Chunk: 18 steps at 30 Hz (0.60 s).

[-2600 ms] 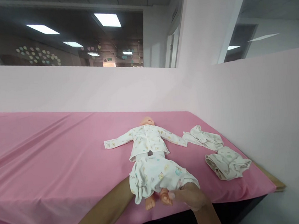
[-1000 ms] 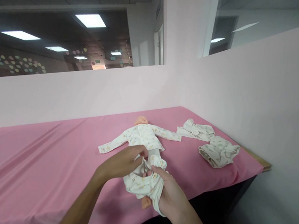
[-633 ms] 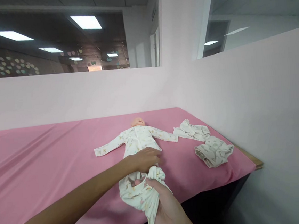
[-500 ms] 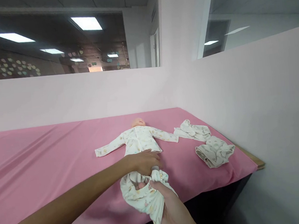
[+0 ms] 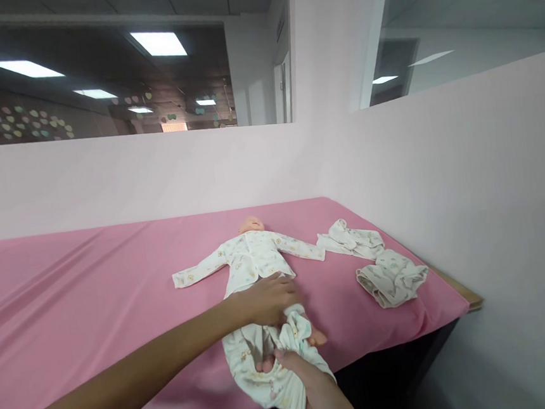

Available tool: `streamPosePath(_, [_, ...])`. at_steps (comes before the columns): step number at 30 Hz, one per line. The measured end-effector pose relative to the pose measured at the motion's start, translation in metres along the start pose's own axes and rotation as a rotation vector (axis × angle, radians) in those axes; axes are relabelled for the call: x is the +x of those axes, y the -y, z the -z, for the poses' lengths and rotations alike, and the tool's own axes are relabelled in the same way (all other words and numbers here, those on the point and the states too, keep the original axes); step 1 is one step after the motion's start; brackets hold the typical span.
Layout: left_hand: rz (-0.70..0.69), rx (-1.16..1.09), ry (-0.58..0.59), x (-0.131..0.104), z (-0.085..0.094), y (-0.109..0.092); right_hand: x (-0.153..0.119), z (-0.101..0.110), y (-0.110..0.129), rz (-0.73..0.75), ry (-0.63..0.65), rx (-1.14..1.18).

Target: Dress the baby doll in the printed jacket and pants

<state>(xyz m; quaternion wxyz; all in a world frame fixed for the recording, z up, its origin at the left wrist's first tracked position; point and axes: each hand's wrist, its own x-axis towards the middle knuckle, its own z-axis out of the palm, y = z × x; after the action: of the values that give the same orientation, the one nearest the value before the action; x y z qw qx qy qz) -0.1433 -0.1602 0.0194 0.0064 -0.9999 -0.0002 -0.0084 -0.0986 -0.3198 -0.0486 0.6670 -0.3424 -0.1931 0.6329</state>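
Note:
A baby doll [image 5: 251,224] lies on its back in a white printed long-sleeved top [image 5: 252,254], its sleeves spread out. My left hand [image 5: 269,299] lies across the doll's lower body, fingers bent over the upper edge of white printed baby trousers [image 5: 252,375]; the fingers' undersides are hidden. My right hand [image 5: 317,385] grips the bunched trousers from below, thumb on the outside. Fingertips show inside the cloth opening. Beside the trousers, on the right, a bare doll foot [image 5: 316,337] sticks out.
A pink sheet [image 5: 95,309] covers the table. Two crumpled white printed garments, one farther back [image 5: 352,241] and one nearer [image 5: 392,278], lie on the right. A wooden board corner [image 5: 474,300] juts out by the white wall [image 5: 506,209].
The doll's foot has come into view right of the trousers. My left hand has shifted slightly, with the cloth bunched higher under it. My right hand has moved a little lower.

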Motion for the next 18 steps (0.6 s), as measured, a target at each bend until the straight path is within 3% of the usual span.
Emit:
streamPosePath(3, [0.108,-0.192,-0.078,0.000,0.016,0.004,-0.004,0.001,0.006,-0.065,-0.090,0.118])
streamPosePath(8, [0.188,-0.458,-0.028,-0.011,0.033,0.013,-0.011,0.011,0.035,0.046,-0.182,0.264])
streamPosePath(13, [0.121,-0.341,-0.052,-0.013,0.011,0.018,-0.014,0.022,0.060,0.095,-0.215,0.223])
streamPosePath(18, [0.041,-0.073,-0.101,-0.005,-0.008,0.014,0.000,0.025,0.055,0.092,-0.272,0.187])
